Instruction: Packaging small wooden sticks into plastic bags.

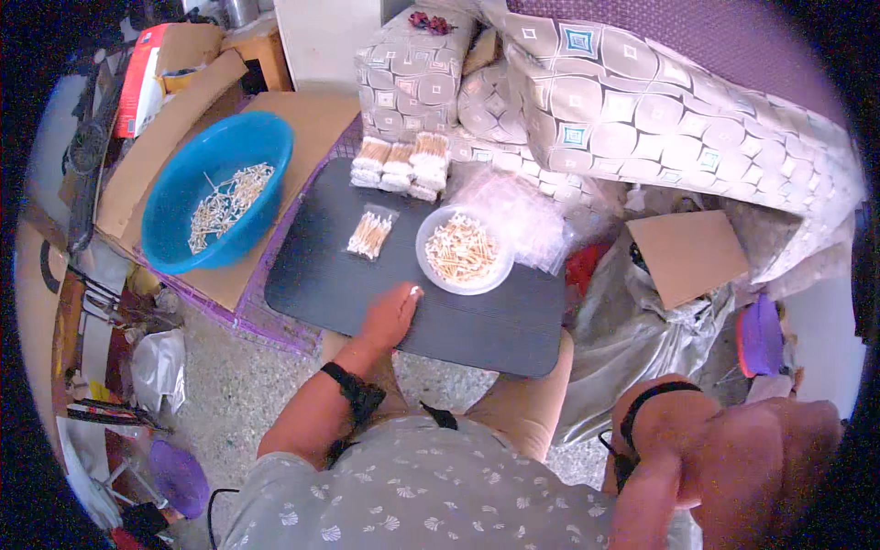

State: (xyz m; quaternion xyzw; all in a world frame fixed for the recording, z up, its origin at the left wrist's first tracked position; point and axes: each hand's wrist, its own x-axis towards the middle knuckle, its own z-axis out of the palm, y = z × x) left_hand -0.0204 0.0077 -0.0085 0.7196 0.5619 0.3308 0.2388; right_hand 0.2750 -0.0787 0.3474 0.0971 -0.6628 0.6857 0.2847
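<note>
My left hand (392, 316) rests over the near edge of a dark table (458, 325), its fingers closed together. A small white spot shows at the fingertips; whether it is a held thing I cannot make out. Just beyond stands a white bowl (427, 262) full of cotton swabs (463, 249). A clear packet of cotton swabs (370, 233) lies left of the bowl. My right hand (747, 458) is raised at the lower right, close to the camera and away from the table; its fingers are too unclear to read.
Stacked packets of swabs (400, 165) stand at the table's far edge, beside clear plastic bags (527, 220). A blue basin (165, 225) with loose swabs sits on cardboard (321, 115) at left. A patterned sofa (623, 119) lies behind; a cardboard piece (687, 257) tops a sack at right.
</note>
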